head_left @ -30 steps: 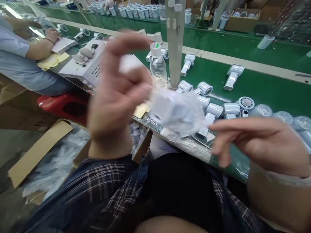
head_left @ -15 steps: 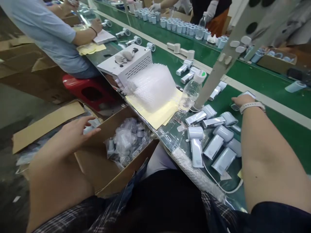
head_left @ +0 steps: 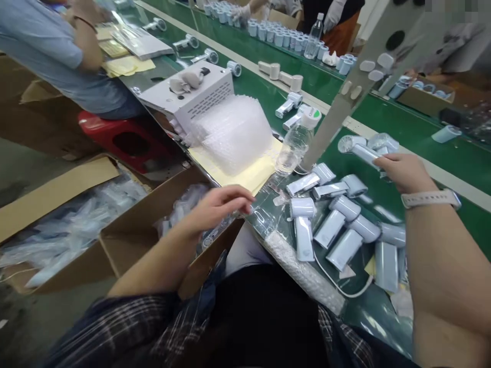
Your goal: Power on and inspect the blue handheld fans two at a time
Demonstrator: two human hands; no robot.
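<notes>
Right hand (head_left: 402, 173) closed around the handle of a white handheld fan (head_left: 364, 148), lifted clear of the green desk (head_left: 422, 204), just beyond the heap of similar fans (head_left: 341, 220) lying below and inward of that hand. Left hand (head_left: 218, 204) loosely curled over the near edge of an open cardboard box (head_left: 153, 225), fingertips resting at bagged parts (head_left: 184, 204); nothing visibly clamped in it. Hands well apart, the desk edge between them.

Judged good practice for the pickup in hand: grip kept on the handle rather than the round head, lift straight up so the neighbouring fans stay undisturbed, wrist clear of the slanted post (head_left: 337, 112) and the water bottle (head_left: 297, 140) standing just left of the right hand.

Stack of bubble wrap (head_left: 233, 133) on yellow sheets (head_left: 245, 176) just beyond the left hand; white metal casing (head_left: 187, 94) further out.

Hard to make out: head of the held fan partly merged with a second pale piece behind it, so one item or two cannot be told. Contents of the box blurred under film. White cable (head_left: 345, 289) cut off beneath the right forearm. Co-worker's sleeve (head_left: 49, 56) far out beyond the left hand, hands mostly out of frame.
</notes>
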